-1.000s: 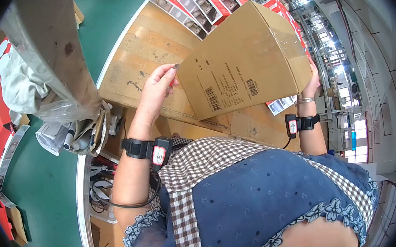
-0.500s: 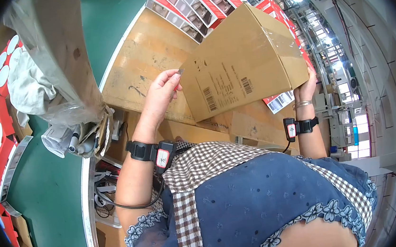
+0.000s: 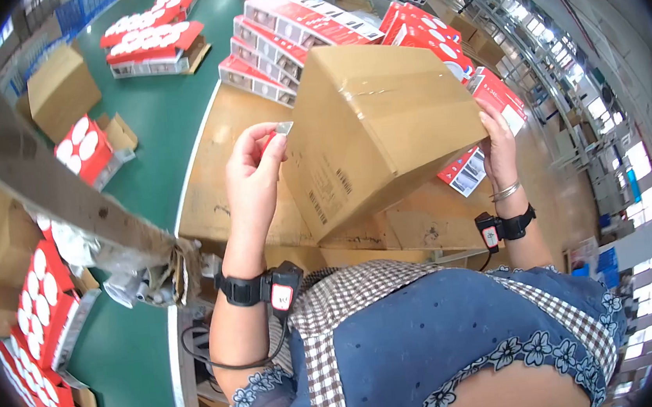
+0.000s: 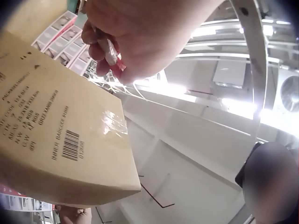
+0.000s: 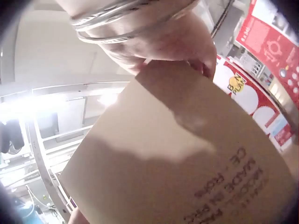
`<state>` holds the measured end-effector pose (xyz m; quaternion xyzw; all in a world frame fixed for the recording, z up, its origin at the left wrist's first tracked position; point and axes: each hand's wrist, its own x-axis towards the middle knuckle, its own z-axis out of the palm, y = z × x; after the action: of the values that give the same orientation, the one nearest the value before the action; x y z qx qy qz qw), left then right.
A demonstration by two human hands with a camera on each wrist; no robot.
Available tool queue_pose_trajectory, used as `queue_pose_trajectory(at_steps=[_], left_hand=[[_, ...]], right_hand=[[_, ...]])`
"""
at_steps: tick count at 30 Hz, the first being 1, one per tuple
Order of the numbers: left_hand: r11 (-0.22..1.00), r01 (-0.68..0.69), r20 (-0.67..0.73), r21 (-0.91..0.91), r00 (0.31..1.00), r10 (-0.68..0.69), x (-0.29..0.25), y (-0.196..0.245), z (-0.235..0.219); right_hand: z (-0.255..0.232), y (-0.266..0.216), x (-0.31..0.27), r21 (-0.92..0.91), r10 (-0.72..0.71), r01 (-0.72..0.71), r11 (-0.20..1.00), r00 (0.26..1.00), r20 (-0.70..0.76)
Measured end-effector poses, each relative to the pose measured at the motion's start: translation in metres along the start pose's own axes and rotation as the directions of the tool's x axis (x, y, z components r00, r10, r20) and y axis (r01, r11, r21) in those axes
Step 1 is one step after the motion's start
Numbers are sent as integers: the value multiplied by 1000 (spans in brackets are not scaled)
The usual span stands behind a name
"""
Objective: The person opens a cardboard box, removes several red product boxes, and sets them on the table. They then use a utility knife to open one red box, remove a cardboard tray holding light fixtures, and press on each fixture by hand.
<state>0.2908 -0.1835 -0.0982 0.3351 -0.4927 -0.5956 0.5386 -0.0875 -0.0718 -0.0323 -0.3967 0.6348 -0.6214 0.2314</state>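
Observation:
A taped brown carton (image 3: 405,129) stands tilted over the worktable (image 3: 209,175); the left wrist view shows print and a barcode on its side (image 4: 70,144). At its right edge the right hand (image 3: 500,151) grips a corner, and in the right wrist view that hand (image 5: 173,42) lies over the carton's edge (image 5: 135,126). Just left of the carton, the left hand (image 3: 251,175) pinches a small flat metal piece (image 3: 285,128) with red on it. In the left wrist view the left hand (image 4: 145,37) has its fingers curled round this piece (image 4: 110,52).
Red and white product boxes (image 3: 265,56) are stacked behind the carton, with more red boxes (image 3: 416,34) to the right. A green surface (image 3: 139,174) on the left bears other red boxes and brown cartons (image 3: 64,91). A grey post (image 3: 82,199) with hanging bags stands at the left.
The carton has tipped, so its taped face shows more and its printed side less. The head view has shifted, bringing more of the green surface into sight. Both hands keep their hold.

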Motion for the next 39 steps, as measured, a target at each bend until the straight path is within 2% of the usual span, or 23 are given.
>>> queue_pose_trajectory(at_steps=[2, 3, 5, 6, 9, 14, 18, 20, 21, 23, 25, 27, 28, 29, 31, 35, 37, 39], left_hand=[[996, -47, -18, 82, 999, 49, 6, 22, 11], [993, -60, -2, 100, 998, 61, 9, 29, 15], [973, -77, -14, 217, 997, 82, 13, 37, 21], [970, -82, -11, 228, 996, 87, 17, 37, 24], [962, -124, -14, 245, 991, 131, 20, 37, 34], [914, -126, -59, 386, 985, 161, 27, 43, 40], [881, -114, -20, 460, 990, 139, 27, 60, 46], [801, -91, -10, 592, 993, 121, 27, 66, 48], [794, -96, 0, 600, 993, 120, 27, 71, 49], [593, -133, 48, 794, 986, 157, 27, 83, 52], [529, -165, 96, 832, 983, 154, 24, 96, 55], [340, -194, 139, 920, 974, 178, 24, 105, 57], [435, -162, 137, 886, 987, 89, 24, 107, 56], [424, -165, 143, 890, 986, 85, 22, 109, 60], [297, -238, 223, 925, 971, 83, 9, 113, 69], [289, -239, 229, 927, 971, 67, -15, 130, 71], [231, -192, 202, 954, 979, -20, -38, 142, 83], [199, -184, 204, 962, 975, -83, -52, 148, 84]], right_hand=[[-1, -13, 1, -93, 18, -4, 996, 989, 145], [-1, -13, 1, -70, 10, -1, 998, 991, 132], [5, -13, 1, -164, -34, 66, 984, 981, 190], [10, -15, 0, -97, -14, 36, 995, 974, 226], [12, -12, -6, -66, -60, 77, 995, 972, 228], [13, -9, -9, -89, -105, 122, 989, 979, 174], [13, -6, -11, -91, -136, 147, 985, 983, 120], [15, -5, -14, -63, -131, 137, 989, 986, 103], [16, -7, -16, -47, -130, 134, 990, 987, 95], [17, -12, -19, -90, -144, 150, 985, 987, 70], [19, -7, -19, -135, -159, 165, 977, 986, 48], [20, -1, -17, -86, -170, 172, 981, 985, 33], [22, -2, -16, -77, -166, 167, 983, 986, 28], [24, -3, -16, -108, -202, 203, 973, 979, 22], [23, -1, -19, -135, -227, 226, 965, 974, 9], [30, -8, -19, -199, -206, 201, 959, 979, -4], [28, -3, -19, -217, -193, 184, 959, 981, -22], [28, 1, -15, -230, -298, 290, 929, 955, -1]])
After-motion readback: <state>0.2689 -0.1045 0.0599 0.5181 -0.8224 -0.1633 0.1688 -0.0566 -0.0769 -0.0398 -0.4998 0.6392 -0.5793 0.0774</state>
